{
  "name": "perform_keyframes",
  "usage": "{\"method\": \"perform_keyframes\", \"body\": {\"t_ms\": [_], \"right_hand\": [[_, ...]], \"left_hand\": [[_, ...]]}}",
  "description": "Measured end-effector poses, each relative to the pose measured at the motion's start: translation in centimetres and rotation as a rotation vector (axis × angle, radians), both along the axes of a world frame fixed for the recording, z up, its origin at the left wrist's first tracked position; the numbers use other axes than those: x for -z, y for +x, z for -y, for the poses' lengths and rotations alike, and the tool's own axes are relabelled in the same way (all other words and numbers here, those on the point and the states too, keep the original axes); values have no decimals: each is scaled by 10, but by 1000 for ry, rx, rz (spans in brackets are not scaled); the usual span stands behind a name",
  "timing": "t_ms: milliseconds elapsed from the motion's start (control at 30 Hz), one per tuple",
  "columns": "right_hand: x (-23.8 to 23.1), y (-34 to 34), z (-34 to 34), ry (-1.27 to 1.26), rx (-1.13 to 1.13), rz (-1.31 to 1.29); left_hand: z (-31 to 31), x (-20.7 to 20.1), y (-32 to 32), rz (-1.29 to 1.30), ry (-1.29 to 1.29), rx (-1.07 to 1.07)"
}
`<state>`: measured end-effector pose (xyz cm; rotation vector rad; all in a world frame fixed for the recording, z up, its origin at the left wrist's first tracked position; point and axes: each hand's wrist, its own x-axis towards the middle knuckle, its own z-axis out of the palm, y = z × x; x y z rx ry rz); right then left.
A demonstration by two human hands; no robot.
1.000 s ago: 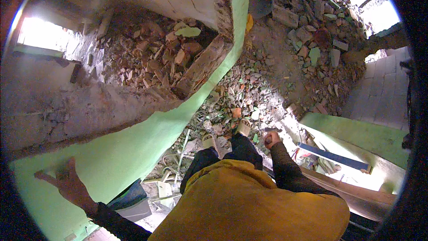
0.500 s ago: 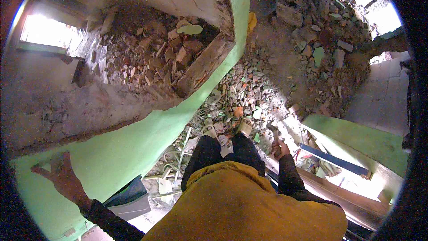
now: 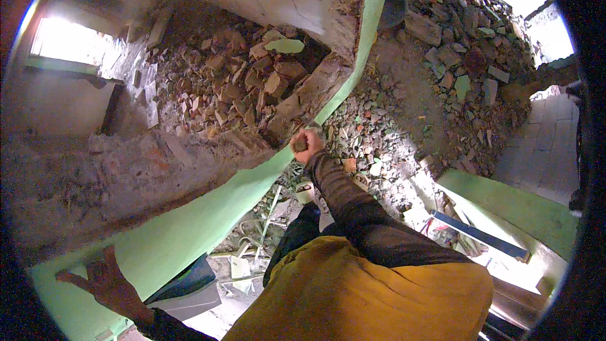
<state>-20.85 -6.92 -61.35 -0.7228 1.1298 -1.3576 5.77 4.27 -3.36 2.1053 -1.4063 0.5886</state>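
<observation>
At the lower left my left hand point(image 3: 108, 285) is spread open against the green face of a broken wall point(image 3: 208, 205), with the thumb held apart. In the middle, my right hand point(image 3: 308, 143) is closed round the handle of a hammer point(image 3: 301, 144). Only the butt of its handle shows clearly. The rest of the hammer is hidden by the fist or too blurred to make out. That fist is at the broken edge of the wall, where the green coating meets bare masonry. Whether the hammer touches the wall I cannot tell.
Brick rubble point(image 3: 240, 82) is heaped behind the wall. More broken pieces point(image 3: 379, 139) lie round my shoes point(image 3: 305, 193). A dark round bucket point(image 3: 392, 7) stands at the far side. To the right are a green ledge point(image 3: 505, 199) and a long dark blue bar point(image 3: 480, 235).
My right hand has swung up and left with the hammer, from beside my right leg to the wall's edge. My left hand stays on the wall. The view has shifted slightly.
</observation>
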Motion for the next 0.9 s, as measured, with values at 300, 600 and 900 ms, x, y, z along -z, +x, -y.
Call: {"method": "perform_keyframes", "body": {"t_ms": [300, 600, 900], "right_hand": [[-52, -112, -112, 744, 184, 910], [-23, -24, -76, 724, 341, 976], [-136, -57, 26, 387, -209, 943]], "left_hand": [[10, 6, 1, -478, -298, 211], [8, 6, -2, -17, -128, -68], [7, 7, -5, 11, -107, 2]]}}
